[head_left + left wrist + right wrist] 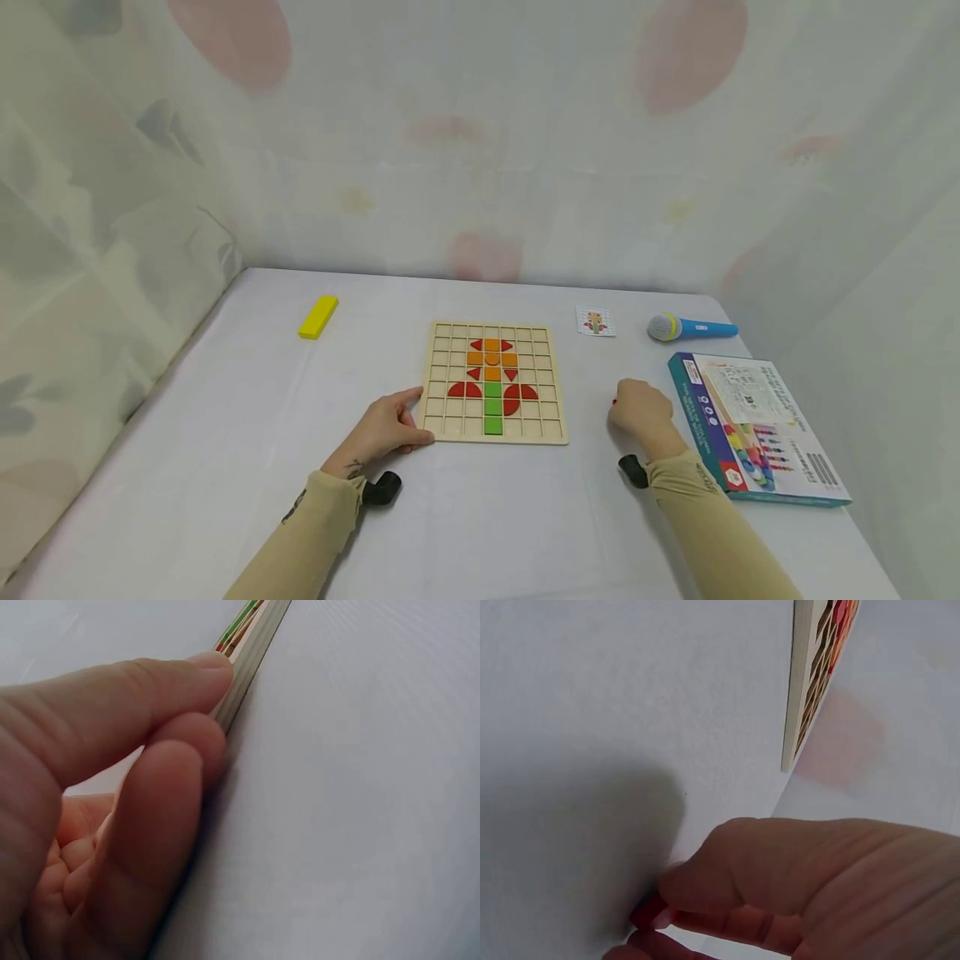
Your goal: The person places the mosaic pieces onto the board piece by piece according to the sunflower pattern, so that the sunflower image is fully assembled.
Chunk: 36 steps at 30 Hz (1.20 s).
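Observation:
A square wooden grid board (457,423) lies on the table with red, orange and green pieces set in its cells. At its near left corner my left hand (386,425) holds the board, thumb on the near edge and index finger along the left side. The left wrist view shows thumb and fingertips (214,675) against the board's edge. To the right of the board, my right hand (643,412) pinches a small red piece (649,909) just over the table. Most of that piece is hidden by the fingers, so its shape cannot be told.
A small pattern card (596,321) lies beyond the right hand, near a blue toy microphone (693,327). A printed box (757,425) lies at the right edge. Far left is a yellow block (318,317). White cloth covers the table (510,517).

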Available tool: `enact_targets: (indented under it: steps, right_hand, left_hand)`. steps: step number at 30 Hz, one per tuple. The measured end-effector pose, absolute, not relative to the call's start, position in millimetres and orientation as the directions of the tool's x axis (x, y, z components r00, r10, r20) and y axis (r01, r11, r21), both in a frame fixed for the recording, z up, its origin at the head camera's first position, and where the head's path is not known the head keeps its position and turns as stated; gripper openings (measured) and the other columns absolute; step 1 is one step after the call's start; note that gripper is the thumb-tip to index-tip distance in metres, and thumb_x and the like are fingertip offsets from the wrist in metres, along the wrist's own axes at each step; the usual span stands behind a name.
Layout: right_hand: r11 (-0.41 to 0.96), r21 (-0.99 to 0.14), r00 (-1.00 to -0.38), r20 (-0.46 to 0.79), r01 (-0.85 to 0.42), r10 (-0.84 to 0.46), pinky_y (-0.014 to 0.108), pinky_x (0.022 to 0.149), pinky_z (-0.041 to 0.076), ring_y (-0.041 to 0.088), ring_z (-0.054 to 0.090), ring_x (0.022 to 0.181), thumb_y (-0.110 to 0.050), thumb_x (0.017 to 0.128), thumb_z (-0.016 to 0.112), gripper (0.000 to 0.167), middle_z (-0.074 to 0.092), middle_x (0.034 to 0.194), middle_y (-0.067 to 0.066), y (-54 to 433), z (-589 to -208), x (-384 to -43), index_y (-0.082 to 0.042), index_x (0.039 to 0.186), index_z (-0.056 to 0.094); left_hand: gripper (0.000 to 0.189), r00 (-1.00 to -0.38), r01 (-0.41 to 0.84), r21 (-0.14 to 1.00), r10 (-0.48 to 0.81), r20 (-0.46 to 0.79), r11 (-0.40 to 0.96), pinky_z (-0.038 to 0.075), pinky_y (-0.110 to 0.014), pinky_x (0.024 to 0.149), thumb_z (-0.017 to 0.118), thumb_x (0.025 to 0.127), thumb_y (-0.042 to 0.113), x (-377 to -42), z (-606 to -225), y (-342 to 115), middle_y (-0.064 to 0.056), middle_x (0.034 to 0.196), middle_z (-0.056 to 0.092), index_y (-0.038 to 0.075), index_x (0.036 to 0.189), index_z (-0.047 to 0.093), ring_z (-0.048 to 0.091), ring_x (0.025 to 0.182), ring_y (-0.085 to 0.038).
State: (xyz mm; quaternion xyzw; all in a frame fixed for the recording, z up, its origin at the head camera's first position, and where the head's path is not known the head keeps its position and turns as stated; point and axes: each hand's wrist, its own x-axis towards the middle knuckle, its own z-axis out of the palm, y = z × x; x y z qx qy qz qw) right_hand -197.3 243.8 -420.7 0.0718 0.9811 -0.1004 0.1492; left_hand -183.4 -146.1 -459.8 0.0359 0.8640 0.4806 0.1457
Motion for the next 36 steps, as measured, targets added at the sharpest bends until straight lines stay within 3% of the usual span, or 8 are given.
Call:
enact_targets:
  steps: [7,12,18,24,29,36]
  right_hand:
    - [0.967,-0.175,-0.942,-0.314,0.182,0.12,0.039,0.058,0.044,0.026,0.053,0.07,-0.012,0.083,0.056,0.024,0.061,0.084,0.014,241.1,-418.6,-201.2,0.003,0.102,0.06]
    - [0.964,-0.215,-0.961,-0.257,0.159,0.101,0.036,0.057,0.041,0.023,0.052,0.069,-0.015,0.08,0.06,0.021,0.059,0.08,0.01,222.2,-412.4,-205.5,-0.001,0.096,0.059]
    - [0.933,-0.359,-0.984,-0.165,-0.006,-0.07,0.03,0.056,0.039,0.019,0.052,0.069,-0.02,0.077,0.066,0.02,0.061,0.082,0.004,160.4,-393.3,-209.8,-0.007,0.092,0.061]
    - [0.893,-0.406,-0.957,-0.125,-0.191,-0.262,0.028,0.054,0.039,0.016,0.05,0.065,-0.018,0.075,0.066,0.015,0.059,0.079,-0.001,96.3,-393.5,-210.7,-0.011,0.087,0.062]
    - [0.89,-0.377,-0.934,-0.141,-0.256,-0.328,0.027,0.05,0.035,0.014,0.048,0.061,-0.017,0.074,0.065,0.009,0.053,0.07,-0.003,64.3,-401.7,-210.8,-0.014,0.079,0.058]
    - [0.92,-0.274,-0.928,-0.164,-0.281,-0.333,0.029,0.048,0.032,0.014,0.045,0.058,-0.016,0.073,0.066,0.016,0.047,0.063,-0.002,52.1,-410.7,-210.5,-0.014,0.069,0.051]
  left_hand:
    - [0.09,-0.954,-0.076,0.841,0.207,-0.218,0.535,0.041,-0.026,0.048,0.085,0.064,0.021,-184.4,-460.3,-146.3,-0.005,0.062,0.057,0.012,0.141,0.04,0.05,0.048,-0.015]
    - [0.09,-0.953,-0.076,0.84,0.208,-0.219,0.538,0.041,-0.026,0.048,0.085,0.064,0.022,-185.0,-460.7,-145.6,-0.005,0.062,0.056,0.011,0.141,0.04,0.051,0.048,-0.015]
    - [0.09,-0.956,-0.057,0.848,0.217,-0.199,0.527,0.041,-0.025,0.047,0.084,0.065,0.019,-184.9,-462.1,-146.6,-0.005,0.06,0.057,0.01,0.141,0.039,0.05,0.046,-0.014]
    - [0.089,-0.955,-0.051,0.849,0.223,-0.195,0.526,0.041,-0.025,0.046,0.084,0.065,0.018,-183.7,-461.0,-146.2,-0.005,0.06,0.056,0.008,0.141,0.039,0.049,0.046,-0.014]
    - [0.088,-0.954,-0.061,0.842,0.216,-0.206,0.536,0.04,-0.025,0.047,0.084,0.065,0.02,-183.5,-460.6,-146.1,-0.005,0.06,0.056,0.01,0.141,0.04,0.049,0.046,-0.014]
    - [0.09,-0.953,-0.066,0.844,0.217,-0.211,0.532,0.04,-0.025,0.047,0.085,0.064,0.022,-184.1,-459.7,-146.9,-0.005,0.061,0.056,0.01,0.141,0.04,0.049,0.048,-0.014]
